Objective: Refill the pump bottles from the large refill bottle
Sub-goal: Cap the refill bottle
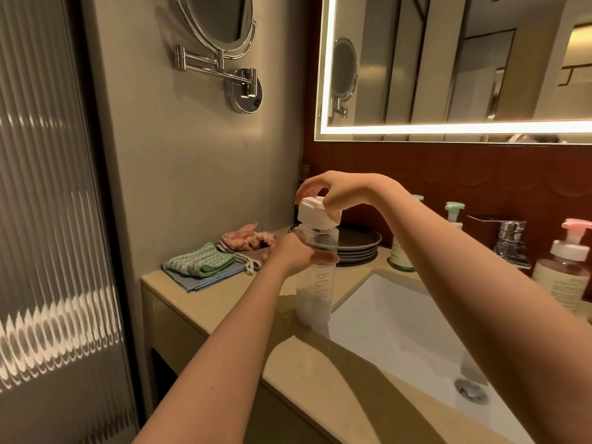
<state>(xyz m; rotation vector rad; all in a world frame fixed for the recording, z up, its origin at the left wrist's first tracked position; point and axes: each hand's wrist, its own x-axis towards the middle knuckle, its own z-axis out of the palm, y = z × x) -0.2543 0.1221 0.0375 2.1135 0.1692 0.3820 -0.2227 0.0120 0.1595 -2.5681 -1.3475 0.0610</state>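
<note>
White plastic cap (pixel 315 213) sits under the right hand (pixel 334 194), whose fingers curl down round it from above and grip it. I cannot tell whether the cap is tight on the neck or loose. The left hand (pixel 293 253) wraps round the upper part of the clear bottle (pixel 315 302) just below the cap and holds it upright. The bottle bears grey lettering, looks whitish in its lower part, and stands on the beige stone surface (pixel 224 304) at the near corner of the sink (pixel 400 334).

Behind the right forearm stands a green pump bottle (pixel 400 259), its body partly hidden by the arm. A second green pump (pixel 454 207) shows above the arm, farther right. Beyond that is a chrome tap (pixel 509 235), and farthest right of the hands a pink pump bottle (pixel 565 274). The drain (pixel 471 390) lies in the basin below the right arm.

Just behind the hands is a stack of dark plates (pixel 360 246). Left of the left hand lie folded cloths (pixel 205 265), green on blue, with pink ones behind. Above the hands hangs a lit mirror (pixel 448 59), and up to their left a round mirror (pixel 221 24) on a chrome arm.
</note>
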